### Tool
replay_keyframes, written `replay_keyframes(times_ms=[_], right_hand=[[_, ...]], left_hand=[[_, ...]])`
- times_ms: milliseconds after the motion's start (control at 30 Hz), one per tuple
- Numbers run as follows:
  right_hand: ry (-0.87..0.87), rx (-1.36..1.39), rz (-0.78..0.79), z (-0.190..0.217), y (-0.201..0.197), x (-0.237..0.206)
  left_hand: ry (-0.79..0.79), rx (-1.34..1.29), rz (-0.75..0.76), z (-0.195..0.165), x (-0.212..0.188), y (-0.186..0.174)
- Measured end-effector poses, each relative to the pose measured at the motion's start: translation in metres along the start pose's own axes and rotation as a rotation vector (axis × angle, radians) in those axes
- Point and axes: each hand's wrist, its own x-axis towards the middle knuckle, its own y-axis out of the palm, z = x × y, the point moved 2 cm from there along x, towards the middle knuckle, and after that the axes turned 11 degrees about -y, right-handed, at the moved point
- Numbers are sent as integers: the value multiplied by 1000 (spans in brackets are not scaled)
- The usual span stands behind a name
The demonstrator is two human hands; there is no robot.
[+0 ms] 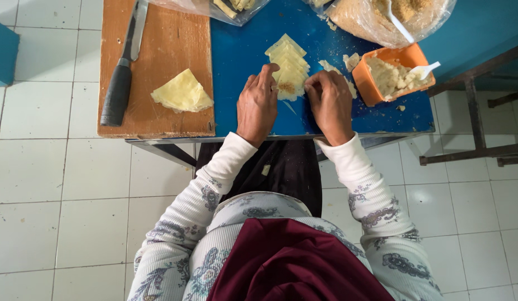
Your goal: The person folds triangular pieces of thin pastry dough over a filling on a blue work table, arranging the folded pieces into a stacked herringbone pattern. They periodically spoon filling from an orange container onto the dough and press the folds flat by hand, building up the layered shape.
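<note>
Seemingly, pastry strip (291, 83) lies between both hands' grip.

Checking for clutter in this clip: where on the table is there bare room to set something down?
Bare blue table lies between the wooden cutting board and the stack of pastry sheets, and along the near edge right of the right hand. It is crowded around the orange tub and the bags at the far edge.

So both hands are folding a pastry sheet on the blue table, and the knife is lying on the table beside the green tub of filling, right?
Not quite: the head view shows the knife lying on the wooden cutting board, and the tub of filling is orange. The rest holds: the left hand and right hand are on a pastry sheet on the blue table.
</note>
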Motion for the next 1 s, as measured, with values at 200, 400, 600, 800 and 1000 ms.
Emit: replay_keyframes(times_ms=[200,400,600,800,1000], right_hand=[[21,98,-24,2,2,1],[43,235,-67,4,4,-3],[-12,259,-32,7,2,-5],[-84,68,54,12,-3,-5],[-174,80,9,11,-1,-6]], left_hand=[[35,-54,-12,0,0,1],[-2,-125,28,2,2,4],[-128,-272,109,5,7,9],[-49,-163,121,7,8,4],[121,-48,60,6,0,-5]])
